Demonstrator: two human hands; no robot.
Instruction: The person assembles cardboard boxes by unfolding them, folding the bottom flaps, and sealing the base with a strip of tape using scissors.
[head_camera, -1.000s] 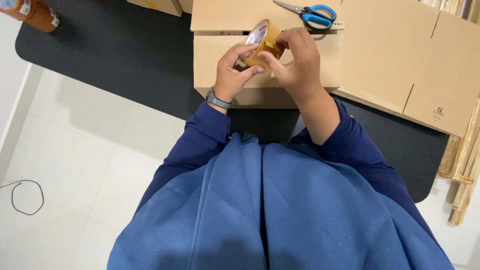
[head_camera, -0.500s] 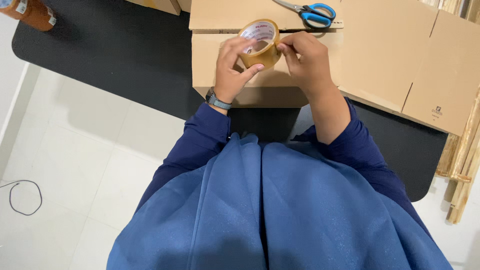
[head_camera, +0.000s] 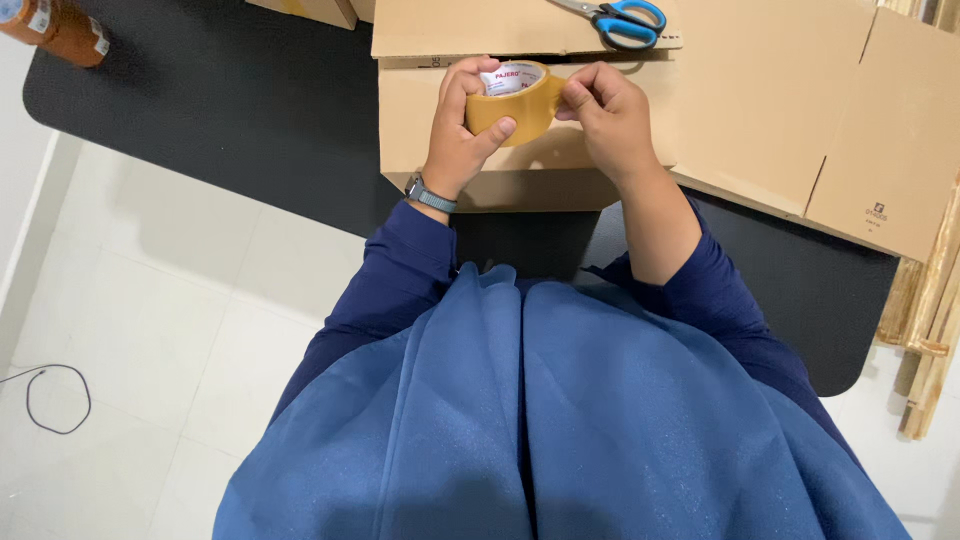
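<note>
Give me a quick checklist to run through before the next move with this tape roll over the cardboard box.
1. Tape roll held firmly: ok, the left hand wraps it with the thumb across its outer face.
2. Right hand on the roll's edge: ok, its fingers pinch at the right side.
3. Loose tape end found: cannot tell, the fingers hide it.
4. Cardboard box under the hands: ok, it lies on the black table.
5. Scissors nearby: ok, resting on the box's top flap.
6. Box flaps closed flat: cannot tell.
</note>
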